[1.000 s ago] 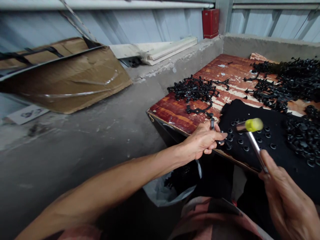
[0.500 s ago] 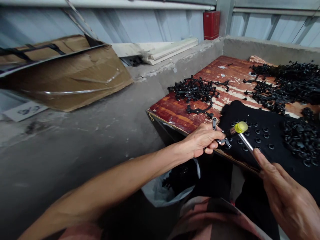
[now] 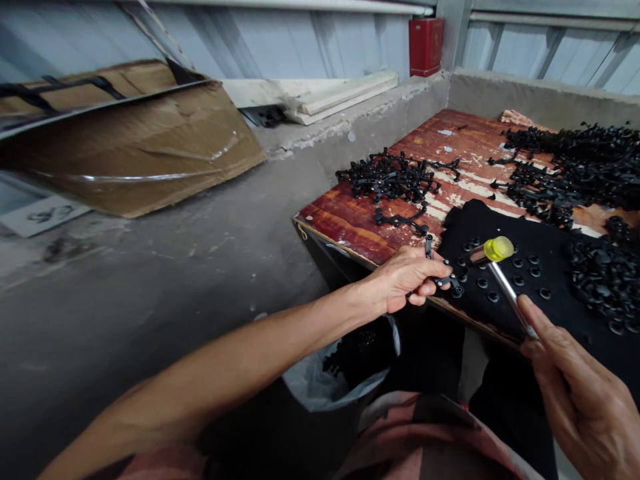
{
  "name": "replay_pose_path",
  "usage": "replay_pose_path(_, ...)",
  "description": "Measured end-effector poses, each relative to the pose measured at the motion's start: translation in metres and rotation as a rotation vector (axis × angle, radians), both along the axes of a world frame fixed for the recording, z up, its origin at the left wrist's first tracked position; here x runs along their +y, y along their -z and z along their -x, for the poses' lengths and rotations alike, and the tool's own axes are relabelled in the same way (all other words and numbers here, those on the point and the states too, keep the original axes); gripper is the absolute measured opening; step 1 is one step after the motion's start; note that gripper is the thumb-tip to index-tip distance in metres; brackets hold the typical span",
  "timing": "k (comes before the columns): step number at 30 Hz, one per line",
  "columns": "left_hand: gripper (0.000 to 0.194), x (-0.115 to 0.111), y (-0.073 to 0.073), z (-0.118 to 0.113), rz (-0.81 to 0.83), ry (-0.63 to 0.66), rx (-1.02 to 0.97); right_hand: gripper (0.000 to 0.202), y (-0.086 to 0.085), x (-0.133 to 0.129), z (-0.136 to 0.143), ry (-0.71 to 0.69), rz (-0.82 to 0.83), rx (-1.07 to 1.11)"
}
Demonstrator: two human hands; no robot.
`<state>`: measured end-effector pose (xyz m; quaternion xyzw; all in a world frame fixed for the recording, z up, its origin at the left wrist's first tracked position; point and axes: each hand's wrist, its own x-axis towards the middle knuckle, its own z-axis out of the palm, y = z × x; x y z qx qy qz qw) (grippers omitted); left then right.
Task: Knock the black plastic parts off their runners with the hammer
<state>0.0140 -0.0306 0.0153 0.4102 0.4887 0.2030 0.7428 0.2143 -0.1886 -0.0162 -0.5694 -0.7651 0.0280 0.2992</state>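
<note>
My left hand (image 3: pixel 407 279) pinches a black jointed plastic part (image 3: pixel 429 247) at the front edge of the black cloth (image 3: pixel 530 320). Part of it is hidden by my fingers. In my right hand (image 3: pixel 575 380) is a small mallet (image 3: pixel 505 283) with a metal shaft and a yellow-capped head. The head is raised over the cloth, just right of my left hand and apart from the black part. Several small round black pieces (image 3: pixel 518 281) lie spread on the cloth. A heap of similar round pieces (image 3: pixel 607 280) sits at its right side.
The worn red-brown table (image 3: pixel 340 223) bears a pile of black jointed parts (image 3: pixel 390 177) at left and larger piles (image 3: pixel 575 160) at the back right. Below its edge hangs a plastic bag (image 3: pixel 315 390) holding black parts. A cardboard box (image 3: pixel 165 147) stands left on the concrete ledge.
The mallet's head has moved up and right, away from my left hand, along with my right hand. My left hand keeps its hold on the black part in nearly the same place.
</note>
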Motion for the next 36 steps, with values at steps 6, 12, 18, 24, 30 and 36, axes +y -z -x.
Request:
replay_pose_path(6,0.017,-0.001,-0.003,-0.002,-0.002,-0.005,0.016,0.058,0.003,-0.003,-0.002,0.013,0.030,0.003)
replay_pose_path(12,0.019,-0.002,-0.005,-0.004,0.002,-0.006,0.030,0.058,0.003,-0.004,0.000,0.016,0.006,0.003)
replay_pose_path(18,0.019,-0.001,-0.004,-0.004,-0.008,-0.007,0.034,0.056,0.007,-0.006,-0.003,0.033,0.044,0.022)
replay_pose_path(24,0.020,-0.001,-0.004,-0.004,-0.010,-0.023,0.053,0.058,0.002,-0.005,0.002,0.019,0.002,0.027)
replay_pose_path(30,0.020,0.000,-0.004,-0.004,-0.015,-0.015,0.067,0.060,-0.002,-0.005,0.000,0.038,0.003,0.016)
replay_pose_path(36,0.020,0.003,-0.005,-0.005,-0.054,0.019,0.078,0.059,-0.013,-0.005,-0.002,0.037,0.009,-0.049)
